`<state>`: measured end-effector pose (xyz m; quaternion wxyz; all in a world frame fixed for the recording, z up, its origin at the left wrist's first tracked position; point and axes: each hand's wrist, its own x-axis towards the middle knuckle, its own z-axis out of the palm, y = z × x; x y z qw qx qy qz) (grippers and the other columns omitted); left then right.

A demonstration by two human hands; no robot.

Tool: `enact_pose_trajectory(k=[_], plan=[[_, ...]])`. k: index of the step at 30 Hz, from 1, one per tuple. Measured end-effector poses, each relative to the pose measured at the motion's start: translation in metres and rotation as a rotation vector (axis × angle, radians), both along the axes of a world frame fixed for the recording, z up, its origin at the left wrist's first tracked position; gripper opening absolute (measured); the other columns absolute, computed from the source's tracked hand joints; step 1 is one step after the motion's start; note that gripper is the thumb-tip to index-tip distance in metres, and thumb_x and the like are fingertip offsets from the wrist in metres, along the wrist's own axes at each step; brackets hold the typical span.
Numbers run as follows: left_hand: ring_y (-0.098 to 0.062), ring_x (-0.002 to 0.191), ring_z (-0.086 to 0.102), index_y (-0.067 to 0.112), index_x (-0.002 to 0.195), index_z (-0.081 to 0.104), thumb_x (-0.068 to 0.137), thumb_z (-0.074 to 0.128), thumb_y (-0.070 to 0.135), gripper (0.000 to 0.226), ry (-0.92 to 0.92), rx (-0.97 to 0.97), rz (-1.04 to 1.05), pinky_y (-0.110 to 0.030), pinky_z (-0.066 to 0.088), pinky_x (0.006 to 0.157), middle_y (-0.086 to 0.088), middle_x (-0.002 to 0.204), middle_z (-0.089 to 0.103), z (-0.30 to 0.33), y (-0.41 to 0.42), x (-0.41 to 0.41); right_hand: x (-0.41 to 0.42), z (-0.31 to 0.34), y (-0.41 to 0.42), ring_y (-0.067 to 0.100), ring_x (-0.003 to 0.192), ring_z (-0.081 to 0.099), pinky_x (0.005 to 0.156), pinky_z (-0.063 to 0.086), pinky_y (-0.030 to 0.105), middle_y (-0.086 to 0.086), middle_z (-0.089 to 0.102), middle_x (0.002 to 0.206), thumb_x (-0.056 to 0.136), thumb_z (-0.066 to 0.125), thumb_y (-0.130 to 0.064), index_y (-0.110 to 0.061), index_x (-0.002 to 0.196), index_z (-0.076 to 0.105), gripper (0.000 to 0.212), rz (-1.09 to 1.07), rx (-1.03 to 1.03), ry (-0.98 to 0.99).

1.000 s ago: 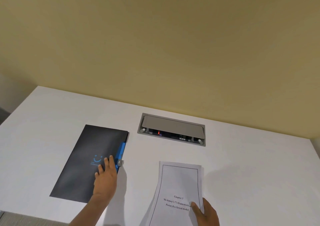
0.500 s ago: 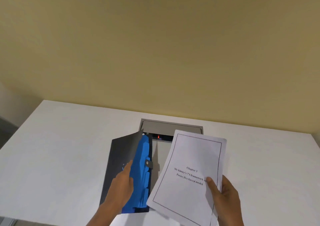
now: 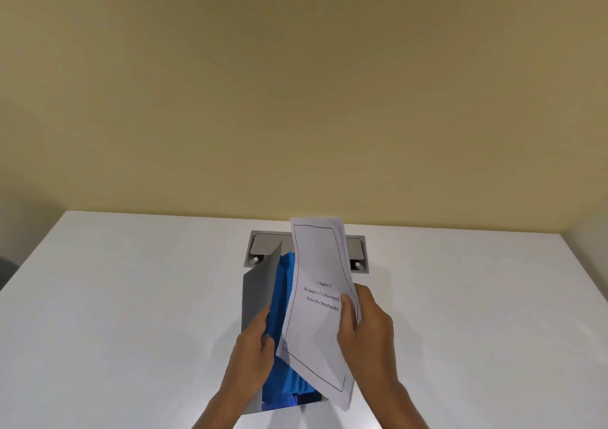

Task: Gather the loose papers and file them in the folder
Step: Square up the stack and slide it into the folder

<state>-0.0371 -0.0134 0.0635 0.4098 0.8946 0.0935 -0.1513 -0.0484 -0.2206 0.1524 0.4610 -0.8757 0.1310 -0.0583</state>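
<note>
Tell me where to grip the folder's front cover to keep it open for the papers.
Pinch the front cover at its free right edge, from the left, where the left hand holds it. The cover is lifted off the blue pockets, leaving the right side clear for the papers.

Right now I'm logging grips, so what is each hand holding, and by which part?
Right hand pinches the papers at their right edge; left hand holds the folder cover open.

Grey folder (image 3: 258, 292) with blue pockets (image 3: 284, 300); white black-bordered papers (image 3: 320, 326); white table (image 3: 131, 297); yellowish wall (image 3: 296, 83).
</note>
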Motion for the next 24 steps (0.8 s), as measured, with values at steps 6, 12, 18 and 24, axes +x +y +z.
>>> enact_pose_trajectory(k=[6, 12, 18, 24], plan=[[-0.025, 0.136, 0.061, 0.023, 0.161, 0.040, 0.108, 0.052, 0.017, 0.054, 0.011, -0.023, 0.048, -0.037, 0.049, 0.112, 0.001, 0.159, 0.054, 0.001, -0.006, -0.003, -0.010, -0.020, 0.009, 0.005, 0.086, 0.063, 0.068, 0.048, 0.000, -0.005, 0.072, 0.126, 0.107, 0.056, -0.034, -0.023, 0.136, 0.057, 0.030, 0.063, -0.104, 0.168], [-0.029, 0.141, 0.057, 0.019, 0.160, 0.041, 0.108, 0.054, 0.014, 0.054, 0.033, -0.051, 0.074, -0.042, 0.046, 0.116, -0.003, 0.160, 0.053, 0.003, -0.008, -0.004, -0.006, -0.022, 0.012, 0.015, 0.105, 0.074, 0.088, 0.062, 0.019, -0.003, 0.072, 0.132, 0.108, 0.056, -0.032, -0.020, 0.139, 0.056, 0.032, 0.114, -0.137, 0.229], [-0.028, 0.145, 0.054, 0.018, 0.161, 0.041, 0.107, 0.056, 0.015, 0.056, 0.035, -0.052, 0.079, -0.038, 0.044, 0.117, -0.002, 0.162, 0.049, 0.003, -0.010, -0.007, 0.005, -0.028, 0.019, 0.022, 0.118, 0.073, 0.093, 0.062, 0.023, 0.000, 0.069, 0.139, 0.109, 0.056, -0.031, -0.019, 0.139, 0.055, 0.032, 0.122, -0.152, 0.271], [-0.029, 0.136, 0.061, 0.015, 0.160, 0.042, 0.106, 0.056, 0.011, 0.055, 0.014, -0.079, 0.080, -0.036, 0.047, 0.114, -0.006, 0.157, 0.055, 0.003, -0.012, -0.007, 0.021, -0.047, 0.037, 0.020, 0.113, 0.074, 0.096, 0.062, 0.026, 0.001, 0.073, 0.130, 0.109, 0.055, -0.031, -0.018, 0.139, 0.056, 0.032, 0.089, -0.167, 0.307]])
